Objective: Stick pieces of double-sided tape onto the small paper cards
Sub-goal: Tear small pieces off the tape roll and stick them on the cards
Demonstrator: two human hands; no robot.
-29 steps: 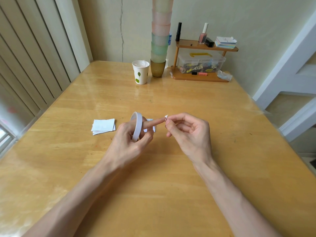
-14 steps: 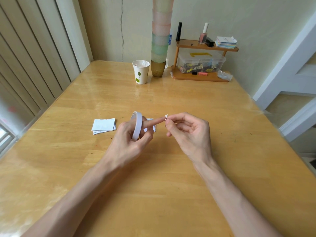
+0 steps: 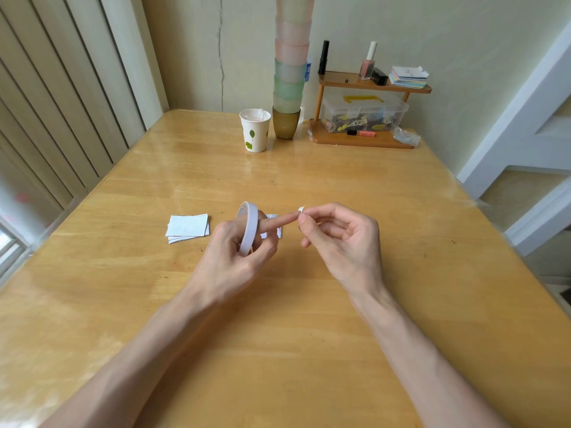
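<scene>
My left hand [image 3: 234,254] grips a white roll of double-sided tape [image 3: 249,230] held upright above the table, its index finger stretched out to the right. My right hand [image 3: 340,242] pinches a small white piece of tape [image 3: 301,209] at the tip of that finger. A small stack of white paper cards [image 3: 188,227] lies on the table to the left of my hands. Another card [image 3: 273,225] lies flat behind my left hand, mostly hidden by the roll and the finger.
A paper cup [image 3: 255,129] with leaf print and a tall stack of coloured cups [image 3: 290,69] stand at the table's far edge. A small wooden shelf [image 3: 364,114] with a clear box, bottles and notes sits at the back right.
</scene>
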